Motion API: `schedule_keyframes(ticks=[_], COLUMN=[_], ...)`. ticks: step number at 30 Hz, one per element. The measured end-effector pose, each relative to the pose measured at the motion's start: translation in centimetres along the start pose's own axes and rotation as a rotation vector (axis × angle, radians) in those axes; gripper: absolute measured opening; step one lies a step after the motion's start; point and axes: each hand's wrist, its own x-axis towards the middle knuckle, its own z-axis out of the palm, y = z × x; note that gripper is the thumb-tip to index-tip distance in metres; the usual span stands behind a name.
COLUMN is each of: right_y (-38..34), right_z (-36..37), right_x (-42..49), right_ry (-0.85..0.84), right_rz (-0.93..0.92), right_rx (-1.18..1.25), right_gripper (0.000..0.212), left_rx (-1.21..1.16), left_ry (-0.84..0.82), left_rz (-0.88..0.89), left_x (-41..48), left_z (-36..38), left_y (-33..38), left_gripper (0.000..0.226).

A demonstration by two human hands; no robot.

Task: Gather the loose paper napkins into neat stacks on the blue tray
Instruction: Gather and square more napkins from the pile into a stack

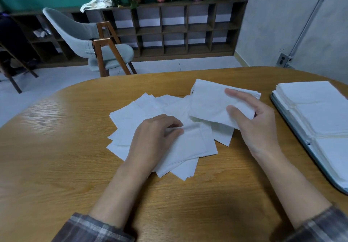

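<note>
**Loose Sheets at Risk as the Pile Is Thinned**

The left hand [160, 134] rests on the fanned pile of loose napkins [131, 117] in the middle of the wooden table [75, 147], its fingers curled and thumb and fingertips pinching the edge of the top sheet. The right hand [258, 126] is half spread, thumb and forefinger gripping a small gathered bundle [209, 104] that it holds just above the far side of the pile. The blue tray [307, 140] lies at the right edge of the table, well apart from the pile, with squared stacks [320, 113] already covering it.

The trouble ahead is likely the thin paper. A pinch on one sheet may drag its neighbours along and skew the fan further, or crease the corner it holds. The bundle is gripped at one side only, so its free edge could droop and let sheets slide out on the way to the tray. Set down carelessly, it could also nudge the finished stacks out of line, since little bare tray shows between them
</note>
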Motion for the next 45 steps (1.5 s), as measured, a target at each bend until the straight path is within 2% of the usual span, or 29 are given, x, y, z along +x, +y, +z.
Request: schedule_keyframes(ticks=[8,13,15,17,19,21,26,31,33,40,45], right_y=[0.1,-0.1,-0.3,-0.7,-0.8,-0.8,-0.5,-0.8,-1.0,-1.3,-1.3], right_z=[0.2,0.1,0.2,0.3,0.8,1.4,1.5,1.5,1.6,1.8,1.7], right_x=[0.0,-0.2,-0.2,-0.5,-0.9,-1.4,-0.9,-1.1,-1.3,-1.5,-1.3], right_ry=[0.013,-0.039,-0.109,-0.255,-0.4,-0.465,-0.294,-0.426,-0.447,-0.471,-0.357], right_rz=[-0.026,-0.035,-0.044,-0.049,-0.058,-0.02,0.08,0.132,0.124,0.114,0.104], right_rx=[-0.022,-0.023,0.026,0.093,0.103,0.133,0.164,0.212,0.217,0.146,0.269], right_gripper=[0.037,0.035,0.028,0.025,0.025,0.017,0.017,0.054,0.06,0.059,0.059], left_rx=[0.071,-0.023,-0.18,-0.324,-0.388,-0.406,-0.442,-0.544,-0.543,-0.521,-0.407], left_ry=[0.142,0.122,0.105,0.095,0.103,0.112,0.098,0.129,0.121,0.128,0.199], left_rz=[0.162,0.182,0.143,0.088,0.056,0.042,-0.038,-0.126,-0.133,-0.12,-0.133], left_x=[0.0,0.1,0.0,0.0,-0.1,-0.3,0.2,0.4,0.4,0.3,0.2], left_z=[0.1,-0.6,-0.9,-1.1,-1.1,-1.0,-1.5,-1.9,-1.8,-1.5,-1.4], left_y=[-0.1,0.9,1.7,2.5,2.9,3.1,2.7,3.0,3.0,3.3,2.7], left_gripper=[0.004,0.009,0.006,0.006,0.007,0.01,0.02,0.02,0.02,0.02,0.028])
